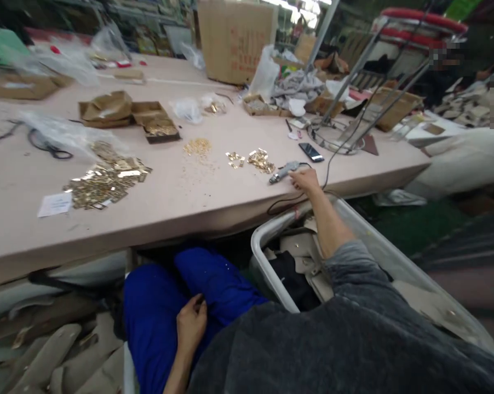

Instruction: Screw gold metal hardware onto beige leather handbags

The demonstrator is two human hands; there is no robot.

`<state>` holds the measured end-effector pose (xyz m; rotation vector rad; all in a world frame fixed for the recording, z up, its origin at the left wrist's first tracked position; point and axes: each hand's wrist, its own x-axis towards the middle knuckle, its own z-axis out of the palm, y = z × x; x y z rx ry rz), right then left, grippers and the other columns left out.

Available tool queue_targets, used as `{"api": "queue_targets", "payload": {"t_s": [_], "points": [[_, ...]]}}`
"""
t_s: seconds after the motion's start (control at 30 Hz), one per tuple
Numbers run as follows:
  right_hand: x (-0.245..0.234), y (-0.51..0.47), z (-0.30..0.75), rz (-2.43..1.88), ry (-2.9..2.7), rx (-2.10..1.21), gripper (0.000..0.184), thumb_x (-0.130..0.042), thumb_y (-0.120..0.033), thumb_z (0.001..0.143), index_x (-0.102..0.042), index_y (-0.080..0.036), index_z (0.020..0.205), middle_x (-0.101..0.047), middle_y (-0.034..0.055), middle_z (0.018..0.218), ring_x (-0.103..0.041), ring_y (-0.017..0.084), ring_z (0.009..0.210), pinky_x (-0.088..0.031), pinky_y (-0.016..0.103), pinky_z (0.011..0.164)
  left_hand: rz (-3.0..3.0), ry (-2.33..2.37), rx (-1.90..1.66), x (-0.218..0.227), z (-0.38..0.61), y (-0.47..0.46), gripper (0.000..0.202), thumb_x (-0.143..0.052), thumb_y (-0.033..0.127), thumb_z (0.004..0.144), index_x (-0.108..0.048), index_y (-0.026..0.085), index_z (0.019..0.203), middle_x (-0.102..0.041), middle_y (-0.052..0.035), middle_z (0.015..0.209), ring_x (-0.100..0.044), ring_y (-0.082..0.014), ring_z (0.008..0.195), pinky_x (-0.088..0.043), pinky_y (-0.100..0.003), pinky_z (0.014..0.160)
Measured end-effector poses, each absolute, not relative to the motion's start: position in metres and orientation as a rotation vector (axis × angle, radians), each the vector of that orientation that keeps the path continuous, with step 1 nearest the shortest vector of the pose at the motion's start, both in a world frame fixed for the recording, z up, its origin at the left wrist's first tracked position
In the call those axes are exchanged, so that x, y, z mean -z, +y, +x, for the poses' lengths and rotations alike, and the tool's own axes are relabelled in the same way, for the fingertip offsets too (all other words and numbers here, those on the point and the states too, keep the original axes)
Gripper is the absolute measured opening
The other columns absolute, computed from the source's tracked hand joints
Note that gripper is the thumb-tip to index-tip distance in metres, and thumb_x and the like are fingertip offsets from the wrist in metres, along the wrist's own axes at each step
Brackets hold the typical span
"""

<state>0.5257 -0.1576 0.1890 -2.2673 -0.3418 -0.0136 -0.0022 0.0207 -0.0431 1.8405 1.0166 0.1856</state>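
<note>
My right hand (pixel 305 180) reaches to the front of the table, its fingers closed at the rear end of a grey electric screwdriver (pixel 283 172) that lies on the tabletop, tip to the left. A dark cable runs from the tool's area over the table edge. Just beyond the screwdriver are a small pile of gold metal pieces (pixel 260 160) and a few loose gold plates (pixel 234 159). My left hand (pixel 191 324) rests on my blue-trousered lap, fingers curled together; whatever they may hold is hidden.
A big heap of gold metal plates (pixel 107 183) lies left, beside a white paper slip (pixel 55 204). Tiny gold parts (pixel 196 146) sit mid-table. A phone (pixel 311 152), open boxes (pixel 161 131) and a metal stand (pixel 354 76) are farther back. A bin of fabric pieces (pixel 271 232) stands below right.
</note>
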Motion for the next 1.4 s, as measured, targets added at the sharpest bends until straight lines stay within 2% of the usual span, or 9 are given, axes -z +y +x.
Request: {"api": "queue_targets", "payload": {"t_s": [0.17, 0.27, 0.4, 0.5, 0.87, 1.0, 1.17, 1.3, 1.4], "points": [[-0.149, -0.242, 0.518, -2.281, -0.251, 0.242, 0.042, -0.065, -0.054, 0.091, -0.073, -0.013, 0.085, -0.073, 0.0076, 0.074, -0.063, 0.015, 0.057, -0.052, 0.024, 0.055, 1.881, 1.032, -0.109, 0.050, 0.001, 0.020, 0.052, -0.057, 0.051, 0.079, -0.076, 0.014, 0.111, -0.081, -0.0161, 0.100, -0.078, -0.0341, 0.091, -0.063, -0.041, 0.082], [-0.111, -0.314, 0.483, -2.481, 0.049, 0.246, 0.048, -0.054, -0.059, 0.095, -0.074, -0.016, 0.095, -0.076, 0.0095, 0.086, -0.070, 0.019, 0.069, -0.057, 0.029, 0.067, 1.895, 1.056, -0.076, 0.051, 0.003, 0.021, 0.052, -0.056, 0.051, 0.079, -0.076, 0.014, 0.111, -0.081, -0.0162, 0.100, -0.078, -0.0347, 0.093, -0.062, -0.041, 0.083], [-0.054, -0.402, 0.419, -2.643, 0.371, 0.184, 0.038, -0.068, -0.045, 0.082, -0.075, -0.011, 0.098, -0.076, 0.0205, 0.097, -0.072, 0.034, 0.102, -0.053, 0.045, 0.098, 1.918, 1.087, 0.004, 0.054, 0.005, 0.023, 0.054, -0.054, 0.050, 0.082, -0.075, 0.013, 0.115, -0.081, -0.0164, 0.101, -0.078, -0.0352, 0.096, -0.062, -0.041, 0.085], [-0.022, -0.444, 0.382, -2.691, 0.574, 0.108, 0.045, -0.070, -0.044, 0.078, -0.073, -0.010, 0.107, -0.075, 0.0238, 0.102, -0.069, 0.038, 0.109, -0.050, 0.048, 0.102, 1.982, 1.086, 0.029, 0.057, 0.007, 0.025, 0.051, -0.053, 0.049, 0.083, -0.075, 0.015, 0.114, -0.081, -0.0156, 0.102, -0.077, -0.0351, 0.099, -0.061, -0.041, 0.087], [0.006, -0.407, 0.426, -2.704, 0.289, 0.174, 0.073, -0.075, -0.045, 0.080, -0.054, -0.006, 0.139, -0.059, 0.0245, 0.136, -0.050, 0.035, 0.132, -0.034, 0.044, 0.115, 1.964, 1.128, 0.029, 0.053, 0.023, 0.030, 0.035, -0.052, 0.045, 0.074, -0.073, 0.022, 0.090, -0.082, -0.0123, 0.092, -0.078, -0.0374, 0.092, -0.062, -0.043, 0.081], [-0.006, -0.363, 0.464, -2.656, 0.079, 0.105, 0.064, -0.082, -0.033, 0.073, -0.061, -0.013, 0.130, -0.057, 0.0182, 0.141, -0.044, 0.030, 0.135, -0.031, 0.038, 0.115, 1.926, 1.116, 0.035, 0.052, 0.021, 0.031, 0.039, -0.050, 0.049, 0.072, -0.072, 0.022, 0.090, -0.082, -0.0139, 0.094, -0.078, -0.0389, 0.094, -0.062, -0.045, 0.085], [-0.027, -0.328, 0.481, -2.595, 0.065, -0.003, 0.036, -0.082, -0.021, 0.065, -0.073, -0.013, 0.099, -0.071, 0.0110, 0.103, -0.056, 0.027, 0.118, -0.039, 0.037, 0.104, 1.865, 1.092, 0.023, 0.055, 0.019, 0.035, 0.039, -0.050, 0.050, 0.071, -0.071, 0.022, 0.088, -0.082, -0.0146, 0.099, -0.078, -0.0382, 0.096, -0.062, -0.046, 0.089], [-0.043, -0.316, 0.461, -2.560, 0.093, 0.051, 0.018, -0.072, -0.024, 0.072, -0.077, -0.016, 0.089, -0.072, 0.0104, 0.090, -0.064, 0.029, 0.105, -0.046, 0.039, 0.100, 1.865, 1.079, -0.033, 0.055, 0.017, 0.035, 0.038, -0.050, 0.049, 0.070, -0.072, 0.022, 0.086, -0.082, -0.0136, 0.096, -0.078, -0.0374, 0.094, -0.063, -0.045, 0.088], [-0.060, -0.320, 0.432, -2.523, 0.077, 0.145, 0.026, -0.063, -0.031, 0.081, -0.079, -0.019, 0.096, -0.075, 0.0117, 0.101, -0.066, 0.031, 0.107, -0.047, 0.043, 0.103, 1.879, 1.059, -0.041, 0.053, 0.016, 0.034, 0.038, -0.051, 0.048, 0.071, -0.073, 0.022, 0.087, -0.082, -0.0138, 0.096, -0.078, -0.0375, 0.095, -0.063, -0.045, 0.088]]}}
